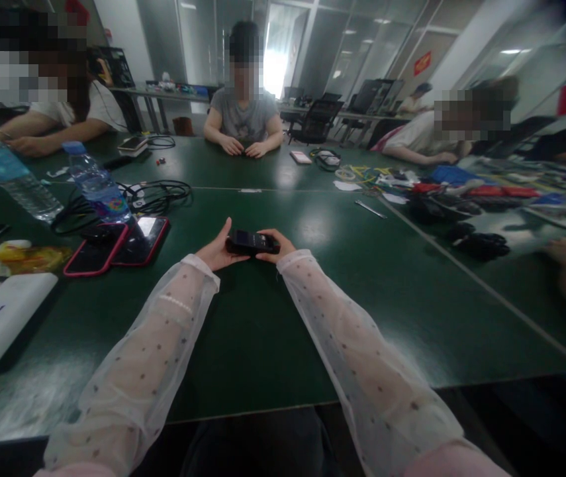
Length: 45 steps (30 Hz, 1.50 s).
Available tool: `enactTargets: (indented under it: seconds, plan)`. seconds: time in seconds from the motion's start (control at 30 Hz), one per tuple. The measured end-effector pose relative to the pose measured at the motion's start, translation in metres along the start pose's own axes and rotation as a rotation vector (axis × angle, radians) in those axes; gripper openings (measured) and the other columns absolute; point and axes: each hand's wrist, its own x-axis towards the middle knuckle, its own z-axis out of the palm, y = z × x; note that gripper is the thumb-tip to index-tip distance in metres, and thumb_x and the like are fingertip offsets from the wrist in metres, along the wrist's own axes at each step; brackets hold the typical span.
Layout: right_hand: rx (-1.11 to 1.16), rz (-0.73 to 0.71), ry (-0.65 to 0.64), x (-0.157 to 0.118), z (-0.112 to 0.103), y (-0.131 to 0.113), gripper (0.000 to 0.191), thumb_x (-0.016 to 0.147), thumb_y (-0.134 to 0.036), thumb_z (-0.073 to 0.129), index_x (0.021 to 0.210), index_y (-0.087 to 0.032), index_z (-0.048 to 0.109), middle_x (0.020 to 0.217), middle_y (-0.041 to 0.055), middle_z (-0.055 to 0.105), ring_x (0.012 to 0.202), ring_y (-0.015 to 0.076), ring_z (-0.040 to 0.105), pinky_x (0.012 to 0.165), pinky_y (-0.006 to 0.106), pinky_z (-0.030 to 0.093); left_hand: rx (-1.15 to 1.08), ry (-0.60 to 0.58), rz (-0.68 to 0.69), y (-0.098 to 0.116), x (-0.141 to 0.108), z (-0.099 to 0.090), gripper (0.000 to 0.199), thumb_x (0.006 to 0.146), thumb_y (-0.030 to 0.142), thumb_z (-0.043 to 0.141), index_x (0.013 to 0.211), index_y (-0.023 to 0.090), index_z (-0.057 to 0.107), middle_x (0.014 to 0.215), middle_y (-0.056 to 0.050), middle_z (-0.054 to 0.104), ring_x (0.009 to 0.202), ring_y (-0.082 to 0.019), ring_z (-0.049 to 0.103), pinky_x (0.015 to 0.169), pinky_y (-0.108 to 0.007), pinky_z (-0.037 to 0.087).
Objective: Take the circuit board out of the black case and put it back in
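Between my two hands is a small black device with a dark screen on its upper face, held low over the green table. My left hand grips its left end, thumb raised along the side and fingers beneath. The right end is in my right hand, whose fingers curl round the edge. Sheer white dotted sleeves cover both forearms. I cannot make out what kind of device it is.
Left of my hands lie two phones in red-edged cases, a water bottle, black cables and a white power bank. A wrench-like metal tool lies to the right, near heaped cables. Several people sit around the table.
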Motion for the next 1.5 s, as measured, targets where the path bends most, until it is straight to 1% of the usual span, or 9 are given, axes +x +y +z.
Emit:
enactTargets:
  seconds: [0.1, 0.2, 0.47, 0.6, 0.77, 1.03, 1.2, 1.4, 1.5]
  plan:
    - [0.013, 0.001, 0.010, -0.0001, 0.0025, 0.0048, 0.061, 0.061, -0.032, 0.081, 0.117, -0.027, 0.056, 0.118, 0.0044, 0.061, 0.114, 0.0254, 0.058, 0.097, 0.047, 0.047, 0.006, -0.008, 0.021, -0.0003, -0.0013, 0.0002, 0.047, 0.089, 0.034, 0.061, 0.130, 0.013, 0.050, 0.111, -0.017, 0.064, 0.107, -0.027, 0.062, 0.090, -0.040, 0.054]
    - [-0.019, 0.015, 0.006, -0.0006, 0.0013, 0.0034, 0.061, 0.061, -0.032, 0.081, 0.117, -0.028, 0.056, 0.121, 0.0047, 0.060, 0.116, 0.0262, 0.057, 0.099, 0.048, 0.045, -0.013, -0.009, 0.017, 0.0003, -0.0021, -0.0013, 0.042, 0.087, 0.023, 0.062, 0.127, 0.015, 0.052, 0.113, -0.016, 0.063, 0.109, -0.027, 0.060, 0.091, -0.041, 0.054]
    - [0.010, -0.030, 0.001, -0.0001, 0.0006, 0.0036, 0.061, 0.063, -0.033, 0.080, 0.119, -0.028, 0.055, 0.122, 0.0044, 0.059, 0.115, 0.0258, 0.057, 0.098, 0.047, 0.046, -0.028, -0.010, 0.031, 0.0010, -0.0025, -0.0035, 0.033, 0.083, 0.023, 0.065, 0.115, 0.014, 0.058, 0.110, -0.016, 0.063, 0.108, -0.028, 0.061, 0.090, -0.044, 0.055]
    - [0.016, -0.012, -0.005, 0.0001, 0.0014, 0.0047, 0.061, 0.064, -0.031, 0.080, 0.119, -0.028, 0.055, 0.123, 0.0052, 0.059, 0.115, 0.0264, 0.056, 0.095, 0.046, 0.048, -0.012, -0.021, 0.038, 0.0004, -0.0015, -0.0048, 0.034, 0.082, 0.024, 0.068, 0.112, 0.014, 0.058, 0.112, -0.016, 0.063, 0.109, -0.028, 0.061, 0.091, -0.044, 0.054]
    - [0.029, -0.024, 0.012, -0.0014, 0.0025, 0.0002, 0.059, 0.064, -0.027, 0.079, 0.118, -0.028, 0.055, 0.121, 0.0044, 0.060, 0.115, 0.0258, 0.057, 0.100, 0.048, 0.045, -0.016, -0.025, 0.024, 0.0005, -0.0003, -0.0055, 0.034, 0.082, 0.027, 0.068, 0.112, 0.014, 0.059, 0.114, -0.016, 0.062, 0.111, -0.029, 0.060, 0.090, -0.043, 0.056]
    - [0.008, -0.027, 0.000, -0.0012, 0.0014, 0.0006, 0.059, 0.065, -0.030, 0.079, 0.119, -0.028, 0.054, 0.122, 0.0052, 0.059, 0.118, 0.0271, 0.056, 0.101, 0.050, 0.043, -0.051, -0.017, 0.018, 0.0004, -0.0017, -0.0049, 0.035, 0.081, 0.026, 0.069, 0.112, 0.013, 0.059, 0.117, -0.017, 0.061, 0.113, -0.031, 0.059, 0.091, -0.044, 0.056]
    - [0.027, -0.071, 0.018, -0.0015, 0.0033, -0.0012, 0.059, 0.065, -0.029, 0.078, 0.118, -0.026, 0.054, 0.122, 0.0063, 0.059, 0.116, 0.0272, 0.056, 0.101, 0.049, 0.043, -0.045, -0.018, 0.027, 0.0004, -0.0019, -0.0051, 0.031, 0.082, 0.024, 0.067, 0.110, 0.013, 0.060, 0.117, -0.017, 0.061, 0.111, -0.029, 0.060, 0.090, -0.043, 0.056]
    - [-0.001, -0.069, 0.031, -0.0014, 0.0050, 0.0017, 0.059, 0.064, -0.028, 0.078, 0.118, -0.027, 0.054, 0.122, 0.0054, 0.059, 0.116, 0.0271, 0.056, 0.100, 0.049, 0.044, -0.055, -0.002, 0.016, 0.0003, -0.0005, -0.0059, 0.035, 0.082, 0.025, 0.068, 0.114, 0.014, 0.058, 0.115, -0.017, 0.062, 0.110, -0.029, 0.061, 0.089, -0.043, 0.057]
    - [-0.023, -0.036, 0.031, -0.0009, 0.0055, 0.0035, 0.060, 0.063, -0.027, 0.079, 0.118, -0.028, 0.054, 0.120, 0.0047, 0.060, 0.115, 0.0265, 0.058, 0.100, 0.049, 0.044, -0.058, -0.002, 0.011, 0.0001, 0.0010, -0.0064, 0.037, 0.083, 0.027, 0.067, 0.116, 0.014, 0.058, 0.112, -0.017, 0.064, 0.109, -0.029, 0.062, 0.087, -0.043, 0.057]
